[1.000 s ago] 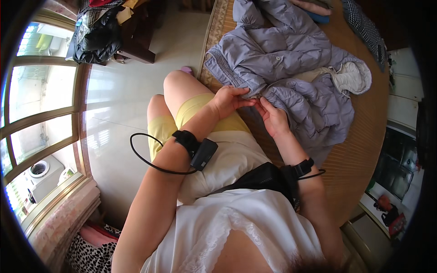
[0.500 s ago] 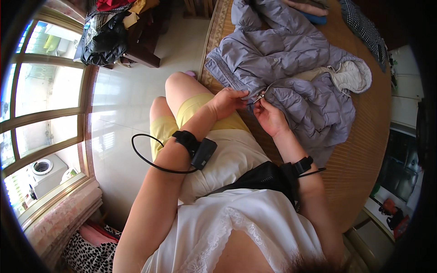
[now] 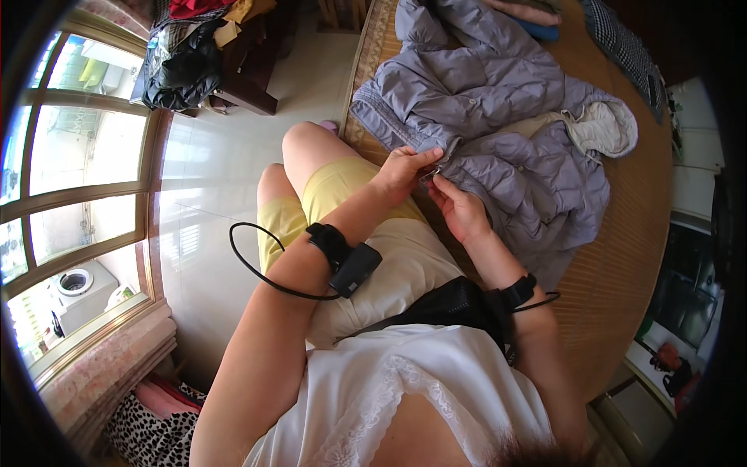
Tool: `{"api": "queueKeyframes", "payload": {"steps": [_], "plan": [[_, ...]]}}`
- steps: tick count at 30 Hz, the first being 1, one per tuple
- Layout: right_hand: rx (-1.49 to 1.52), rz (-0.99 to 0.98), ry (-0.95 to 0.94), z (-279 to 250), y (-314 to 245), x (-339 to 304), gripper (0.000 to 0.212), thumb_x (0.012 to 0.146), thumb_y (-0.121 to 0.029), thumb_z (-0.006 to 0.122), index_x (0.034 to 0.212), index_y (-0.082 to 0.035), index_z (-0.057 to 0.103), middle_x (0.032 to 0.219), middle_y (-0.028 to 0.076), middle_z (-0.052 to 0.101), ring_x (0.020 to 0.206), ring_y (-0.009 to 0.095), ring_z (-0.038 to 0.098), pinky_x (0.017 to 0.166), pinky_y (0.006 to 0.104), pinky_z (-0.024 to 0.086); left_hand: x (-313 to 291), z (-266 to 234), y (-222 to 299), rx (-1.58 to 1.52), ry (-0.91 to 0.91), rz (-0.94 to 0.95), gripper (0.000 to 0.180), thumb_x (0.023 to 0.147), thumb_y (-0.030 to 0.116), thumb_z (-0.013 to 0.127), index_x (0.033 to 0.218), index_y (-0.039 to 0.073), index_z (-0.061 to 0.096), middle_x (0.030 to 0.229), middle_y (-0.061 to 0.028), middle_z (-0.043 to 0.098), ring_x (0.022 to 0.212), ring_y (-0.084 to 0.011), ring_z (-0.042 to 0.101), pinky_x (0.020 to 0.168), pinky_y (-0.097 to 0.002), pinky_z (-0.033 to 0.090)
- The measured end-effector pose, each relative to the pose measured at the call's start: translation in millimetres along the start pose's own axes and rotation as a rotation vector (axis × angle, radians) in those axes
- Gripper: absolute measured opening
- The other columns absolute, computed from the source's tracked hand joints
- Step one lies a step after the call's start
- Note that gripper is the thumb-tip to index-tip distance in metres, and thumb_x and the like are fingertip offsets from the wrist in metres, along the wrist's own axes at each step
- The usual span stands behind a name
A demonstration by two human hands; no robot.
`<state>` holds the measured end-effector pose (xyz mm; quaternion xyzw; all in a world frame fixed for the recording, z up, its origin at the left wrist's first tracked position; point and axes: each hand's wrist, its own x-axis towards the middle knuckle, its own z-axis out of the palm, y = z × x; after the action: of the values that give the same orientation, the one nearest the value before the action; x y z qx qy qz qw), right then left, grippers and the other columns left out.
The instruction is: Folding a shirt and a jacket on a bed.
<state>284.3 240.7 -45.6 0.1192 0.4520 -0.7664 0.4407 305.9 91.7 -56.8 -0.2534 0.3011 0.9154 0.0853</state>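
A grey-lavender puffer jacket with a pale lining lies spread out to my right, its hem and front edges turned toward me. My left hand pinches the hem corner of one front edge between thumb and fingers. Just to its right, my right hand is closed with thumb and fingertips on a small shiny metal piece at the jacket's front edge. It looks like the lower end of the zipper, but it is too small to make out fully. The fingertips of both hands nearly meet there.
The jacket lies on a woven mat beside my legs. Folded clothes and a checked cloth lie at its far end. A dark pile of clothes rests on furniture at far left. A cable loop hangs from my left forearm.
My left hand has moved right and slightly up, with its thumb now farther onto the jacket's edge. My right hand has shifted slightly left and down, and the metal piece has moved a little left.
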Motion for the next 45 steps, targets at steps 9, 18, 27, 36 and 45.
{"api": "queueKeyframes", "payload": {"steps": [9,18,27,36,45], "plan": [[0.056,-0.069,0.073,7,3,1,0.019,0.080,-0.009,0.058,0.098,-0.001,0.057,0.095,0.006,0.059,0.091,0.017,0.055,0.084,0.0299,0.041,0,10,-6,0.136,0.138,0.186,0.009,0.073,0.012,0.069,0.074,0.006,0.064,0.069,0.0003,0.061,0.058,-0.0075,0.053,0.053,-0.0219,0.041],[0.123,-0.079,0.116,8,8,2,0.023,0.081,-0.006,0.057,0.103,0.000,0.054,0.100,0.007,0.057,0.092,0.016,0.054,0.083,0.0295,0.043,0,9,-7,0.310,0.191,0.232,0.010,0.072,0.012,0.070,0.073,0.004,0.065,0.067,0.0012,0.061,0.059,-0.0056,0.052,0.053,-0.0209,0.040],[0.172,-0.060,0.141,9,10,4,0.019,0.081,-0.007,0.057,0.099,-0.001,0.056,0.096,0.007,0.058,0.090,0.016,0.055,0.084,0.0299,0.042,1,7,-9,0.375,0.198,0.268,0.010,0.072,0.012,0.070,0.076,0.004,0.066,0.069,0.0020,0.061,0.061,-0.0043,0.052,0.055,-0.0204,0.040],[0.149,-0.034,0.152,9,11,3,0.017,0.082,-0.009,0.056,0.097,-0.001,0.055,0.093,0.006,0.057,0.091,0.016,0.053,0.085,0.0301,0.040,0,9,-8,0.400,0.210,0.285,0.009,0.072,0.011,0.069,0.077,0.004,0.066,0.070,0.0020,0.062,0.062,-0.0041,0.052,0.056,-0.0203,0.040],[0.168,-0.039,0.163,10,14,4,0.016,0.083,-0.009,0.054,0.096,-0.001,0.055,0.093,0.006,0.057,0.090,0.016,0.053,0.087,0.0304,0.040,5,3,-11,0.486,0.217,0.327,0.010,0.071,0.011,0.070,0.077,0.003,0.066,0.069,0.0026,0.061,0.061,-0.0037,0.051,0.054,-0.0206,0.041]]}}
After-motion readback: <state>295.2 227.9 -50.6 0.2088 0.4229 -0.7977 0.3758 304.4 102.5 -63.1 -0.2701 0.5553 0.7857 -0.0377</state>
